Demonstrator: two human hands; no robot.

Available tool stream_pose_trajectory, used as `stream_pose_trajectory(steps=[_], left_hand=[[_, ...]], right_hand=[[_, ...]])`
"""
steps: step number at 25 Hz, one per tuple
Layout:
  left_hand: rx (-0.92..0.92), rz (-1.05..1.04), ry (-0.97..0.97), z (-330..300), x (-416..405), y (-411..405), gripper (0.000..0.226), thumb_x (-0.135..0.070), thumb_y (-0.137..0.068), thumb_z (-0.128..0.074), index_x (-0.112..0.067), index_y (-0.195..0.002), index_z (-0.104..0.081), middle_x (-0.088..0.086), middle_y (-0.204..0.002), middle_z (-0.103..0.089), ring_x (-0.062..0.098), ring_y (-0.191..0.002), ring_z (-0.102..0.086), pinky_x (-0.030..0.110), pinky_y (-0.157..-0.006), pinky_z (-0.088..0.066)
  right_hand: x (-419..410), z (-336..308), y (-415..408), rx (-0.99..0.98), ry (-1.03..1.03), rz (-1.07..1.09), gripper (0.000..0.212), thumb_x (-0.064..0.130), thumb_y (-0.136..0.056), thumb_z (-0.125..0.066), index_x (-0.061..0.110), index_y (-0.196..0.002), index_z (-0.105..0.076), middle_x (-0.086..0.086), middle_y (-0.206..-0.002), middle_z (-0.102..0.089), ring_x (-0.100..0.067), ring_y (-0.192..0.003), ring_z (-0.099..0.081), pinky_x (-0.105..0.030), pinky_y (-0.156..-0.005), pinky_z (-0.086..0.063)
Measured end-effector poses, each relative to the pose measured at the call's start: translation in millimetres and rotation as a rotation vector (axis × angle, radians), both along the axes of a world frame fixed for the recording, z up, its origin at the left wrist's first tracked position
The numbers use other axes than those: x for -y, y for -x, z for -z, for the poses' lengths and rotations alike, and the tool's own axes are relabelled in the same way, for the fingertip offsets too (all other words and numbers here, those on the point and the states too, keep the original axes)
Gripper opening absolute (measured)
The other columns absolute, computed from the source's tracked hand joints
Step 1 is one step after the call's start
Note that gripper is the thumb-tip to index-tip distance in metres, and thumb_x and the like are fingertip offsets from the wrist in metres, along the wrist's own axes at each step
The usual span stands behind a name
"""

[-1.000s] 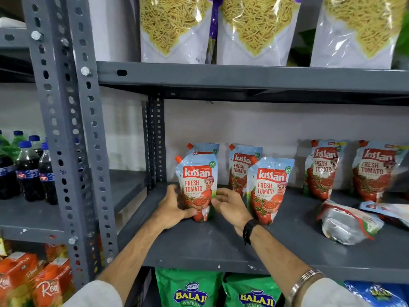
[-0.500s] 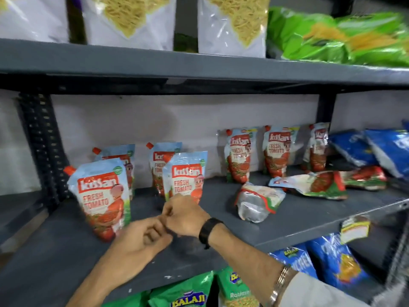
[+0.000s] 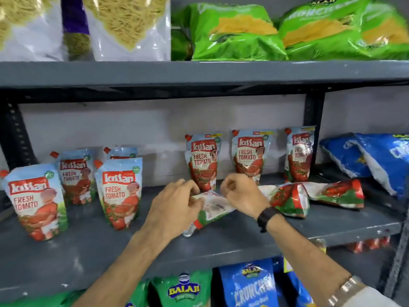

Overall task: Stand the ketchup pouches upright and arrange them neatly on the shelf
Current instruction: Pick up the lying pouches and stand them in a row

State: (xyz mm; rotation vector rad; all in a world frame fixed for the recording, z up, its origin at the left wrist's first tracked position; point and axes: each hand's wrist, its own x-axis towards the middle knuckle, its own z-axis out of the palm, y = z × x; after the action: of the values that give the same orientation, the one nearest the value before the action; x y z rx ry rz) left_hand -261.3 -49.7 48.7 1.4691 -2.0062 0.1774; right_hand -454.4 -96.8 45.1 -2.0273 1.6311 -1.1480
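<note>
Hands have left the standing pouch (image 3: 36,201) at the left and now close on a fallen pouch (image 3: 212,207) mid-shelf (image 3: 88,251): left hand (image 3: 174,207) and right hand (image 3: 241,196), fingers pinching its ends. Two more fallen pouches (image 3: 290,199) lie beyond; upright ones line the back.

The grey metal shelf (image 3: 221,240) carries ketchup pouches. Four stand upright at the left (image 3: 120,193), two in front and two behind. Three more stand at the back wall (image 3: 252,154), right of middle. Three lie flat: one near the middle (image 3: 212,209) and two to its right (image 3: 290,199). Blue bags (image 3: 385,160) lean at the far right.
</note>
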Motion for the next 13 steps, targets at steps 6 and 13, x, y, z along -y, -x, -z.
stream_pose_trajectory(steps=[6, 13], left_hand=[[0.561, -0.263, -0.356, 11.9, 36.1, 74.5, 0.078, -0.078, -0.070, -0.061, -0.020, -0.122, -0.060, 0.008, -0.126, -0.065, 0.032, -0.115, -0.060, 0.045, -0.094, -0.041], [0.660, -0.236, -0.164, 18.6, 44.0, 70.5, 0.031, -0.029, -0.098, -0.051, -0.016, -0.125, -0.057, 0.014, -0.122, -0.070, 0.038, -0.109, -0.065, 0.045, -0.086, -0.048]], right_hand=[[14.9, 20.5, 66.4, -0.136, -0.212, -0.058, 0.032, 0.002, -0.081, -0.049, 0.019, -0.062, -0.068, 0.004, -0.065, -0.066, -0.015, -0.064, -0.059, -0.025, -0.061, -0.046], [15.9, 17.2, 74.3, -0.156, -0.466, -0.165, 0.016, 0.019, -0.092, -0.065, 0.009, -0.086, -0.076, -0.001, -0.063, -0.069, -0.006, -0.038, -0.045, -0.016, -0.034, -0.033]])
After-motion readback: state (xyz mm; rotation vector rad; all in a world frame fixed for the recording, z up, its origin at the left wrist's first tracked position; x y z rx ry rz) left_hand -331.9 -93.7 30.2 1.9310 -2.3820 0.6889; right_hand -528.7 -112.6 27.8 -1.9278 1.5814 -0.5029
